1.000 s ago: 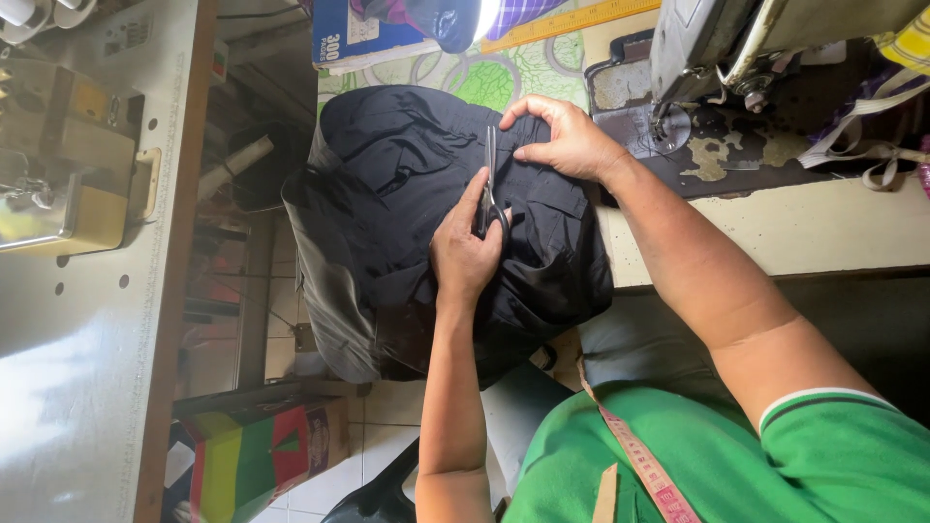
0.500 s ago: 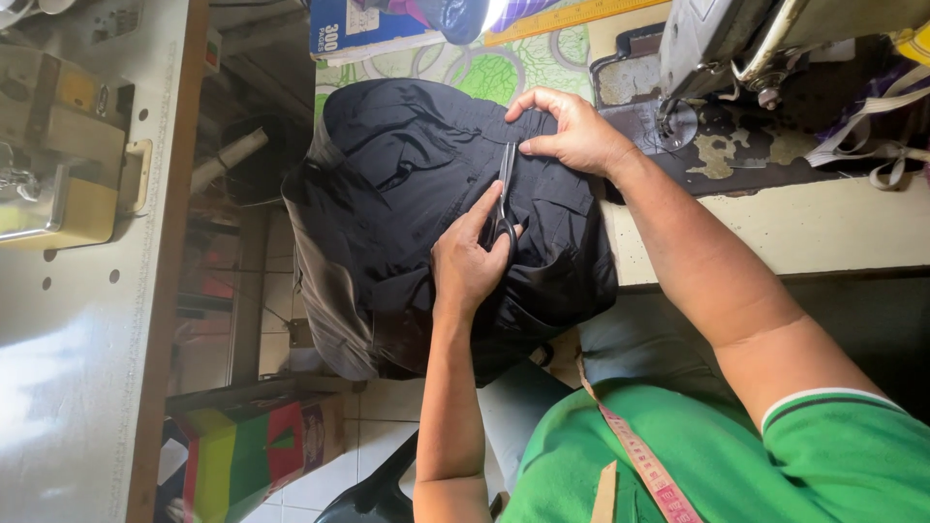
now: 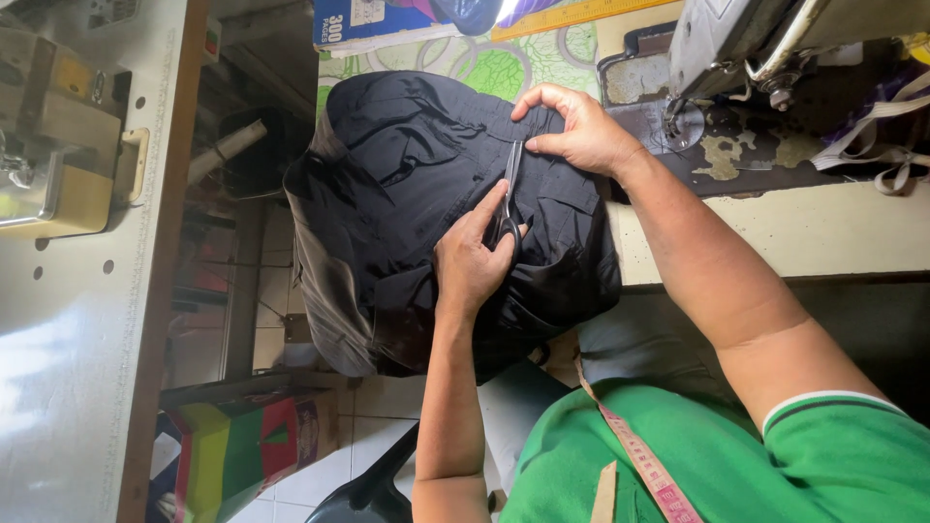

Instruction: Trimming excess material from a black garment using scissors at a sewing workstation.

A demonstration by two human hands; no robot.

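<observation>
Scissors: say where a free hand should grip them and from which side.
Grip the scissors by the handle loops, probably from the handle end, where one hand already has them. The blades point toward the other hand pinning the black garment, so that end is unsafe.
</observation>
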